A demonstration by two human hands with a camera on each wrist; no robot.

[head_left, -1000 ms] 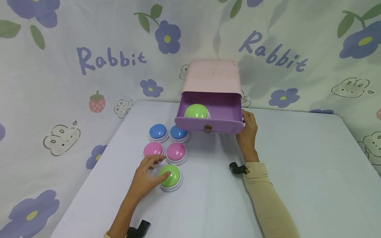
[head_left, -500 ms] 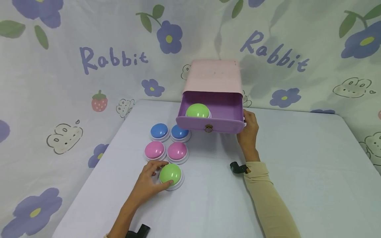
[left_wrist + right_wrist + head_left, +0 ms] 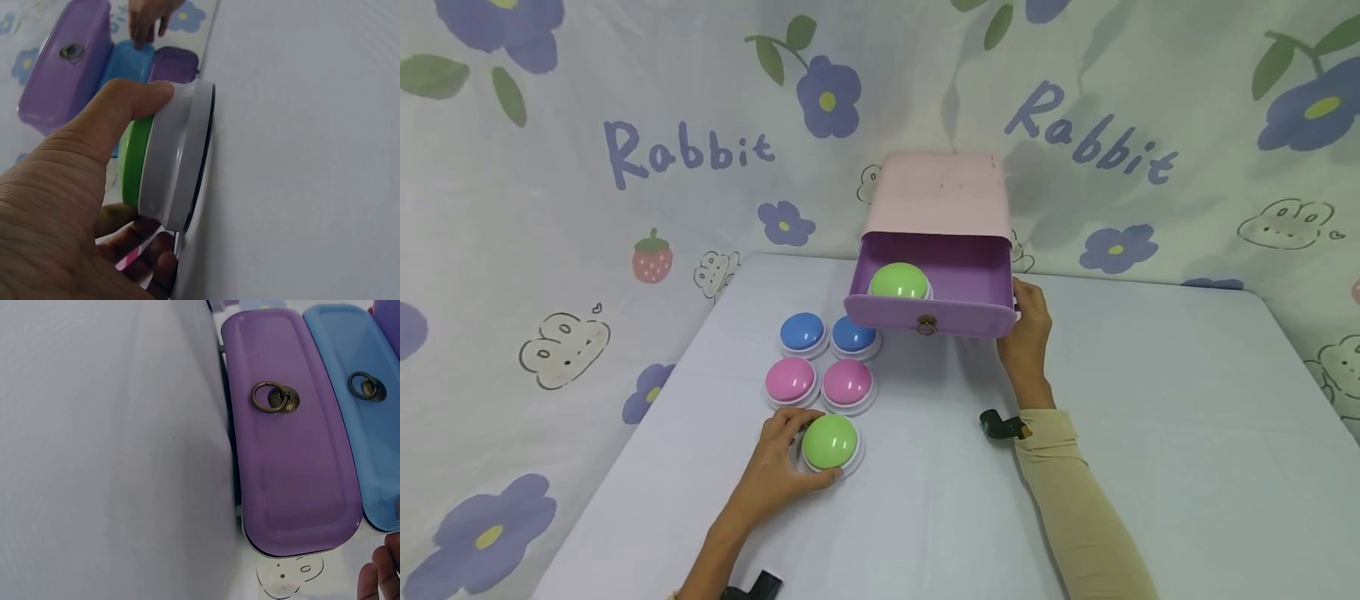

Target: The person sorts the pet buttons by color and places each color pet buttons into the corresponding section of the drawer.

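Head view shows the left hand [image 3: 778, 467] gripping a green-domed plastic button with a round white base [image 3: 830, 442], thumb on its near edge and fingertips around the far side; it sits on the white-covered table [image 3: 925, 517], just in front of two pink-domed buttons [image 3: 790, 379] and two blue-domed ones [image 3: 802, 331]. Such spacing probably leaves room for fingers around each. Behind them, a pale pink cabinet [image 3: 936, 192] has its purple top drawer [image 3: 880, 317] pulled out, a second green-domed button [image 3: 898, 281] inside, at the left. Beside the drawer's right end is the right hand [image 3: 1028, 333], apparently there to steady the cabinet. Left wrist view confirms the thumb pressing the white base [image 3: 178, 150] rather than the dome, likely because the rim offers a firmer hold; whether it is lifted at all I cannot tell. Right wrist view has a few fingertips by the end of the glossy blue middle drawer [image 3: 369, 425], above a purple bottom drawer [image 3: 287, 475]; how firmly they hold, if at all, cannot be told.
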